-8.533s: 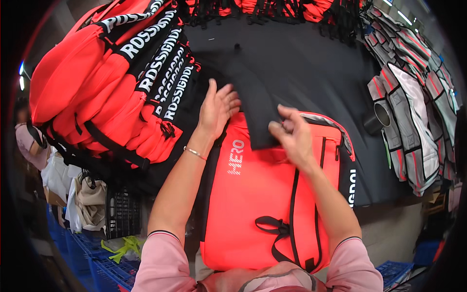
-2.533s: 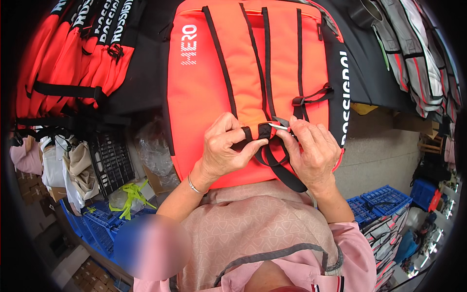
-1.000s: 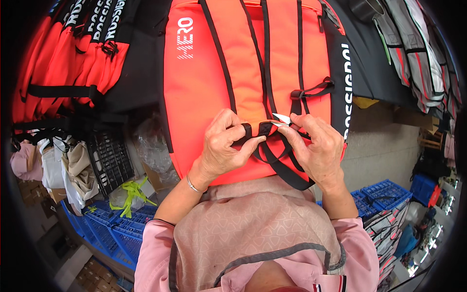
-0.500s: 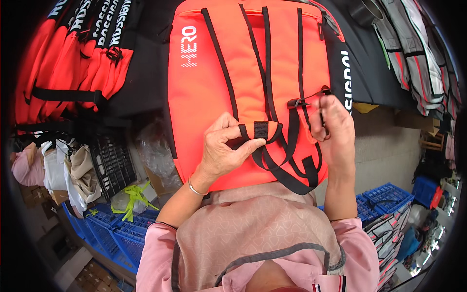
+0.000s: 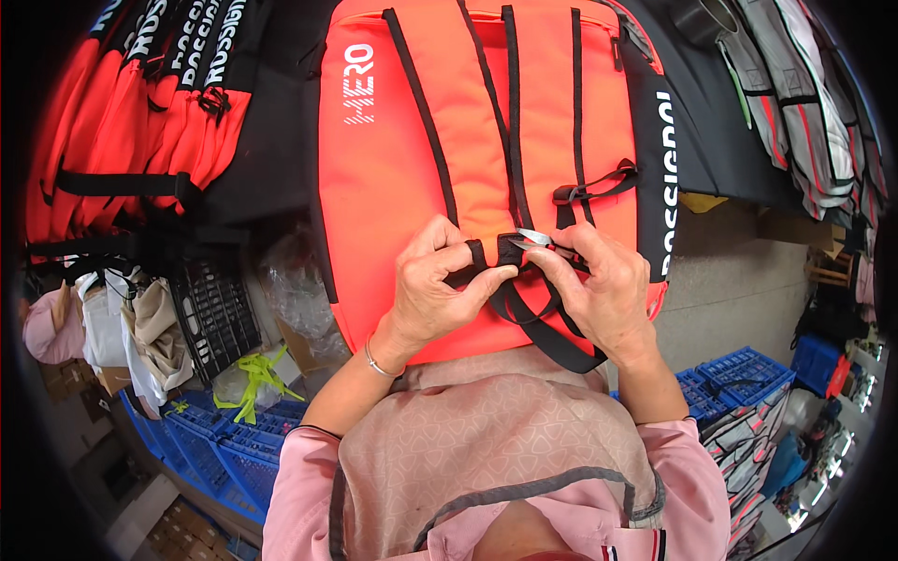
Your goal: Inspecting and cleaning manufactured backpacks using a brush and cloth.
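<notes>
A bright orange-red backpack (image 5: 383,201) lies in front of me with its two padded shoulder straps (image 5: 458,122) facing up. My left hand (image 5: 426,285) is closed on the lower end of the left strap, pinching it between thumb and fingers beside a small black webbing tab (image 5: 508,250). My right hand (image 5: 608,294) is closed on small metal thread snips (image 5: 533,237). Their silver blades are at the tab, close to my left fingertips; whether they touch it I cannot tell. Loops of black webbing (image 5: 561,348) hang below both hands.
Several red-and-black bags (image 5: 140,140) lie stacked at the far left, and grey ones (image 5: 795,103) at the far right. Blue plastic crates (image 5: 744,374) stand low on both sides. Near the left crates are a black crate (image 5: 215,313) and a yellow-green ribbon (image 5: 253,385).
My right hand has moved left and down from the right strap's buckle to the tab, bringing the snips' blades into sight. My left hand still pinches the strap end.
</notes>
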A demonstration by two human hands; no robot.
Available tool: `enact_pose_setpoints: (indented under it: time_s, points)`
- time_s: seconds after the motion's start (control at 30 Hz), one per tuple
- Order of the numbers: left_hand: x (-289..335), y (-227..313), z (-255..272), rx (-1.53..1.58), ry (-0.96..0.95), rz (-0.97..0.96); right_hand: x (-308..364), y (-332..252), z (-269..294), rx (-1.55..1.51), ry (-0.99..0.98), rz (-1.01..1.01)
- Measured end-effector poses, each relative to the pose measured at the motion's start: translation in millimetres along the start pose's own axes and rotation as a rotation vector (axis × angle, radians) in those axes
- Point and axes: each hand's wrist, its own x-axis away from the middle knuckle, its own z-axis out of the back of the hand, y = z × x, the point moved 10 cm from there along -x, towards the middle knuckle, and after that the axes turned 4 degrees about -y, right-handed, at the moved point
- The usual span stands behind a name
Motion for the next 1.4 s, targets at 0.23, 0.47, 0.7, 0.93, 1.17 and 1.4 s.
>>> enact_pose_setpoints:
  time_s: [0.23,0.47,0.7,0.93,1.17,1.4]
  points:
    - [-2,-9,0,0.034,-0.063,0.089,-1,-21,0,0.172,0.086,0.215]
    - [1,-11,-2,0.051,-0.108,0.085,-5,8,-13,-0.08,-0.024,0.057]
    - [15,-12,8,0.13,-0.093,0.14,1,46,-26,-0.731,-0.032,-0.314]
    - [19,-23,13,0.161,-0.037,0.221,16,-10,-6,-0.131,-0.037,0.154]
    - [19,-26,14,0.252,0.061,0.211,25,-19,-16,-0.233,0.029,0.221]
    - [21,-40,13,0.258,0.072,0.274,26,-34,-34,-0.066,0.077,0.417]
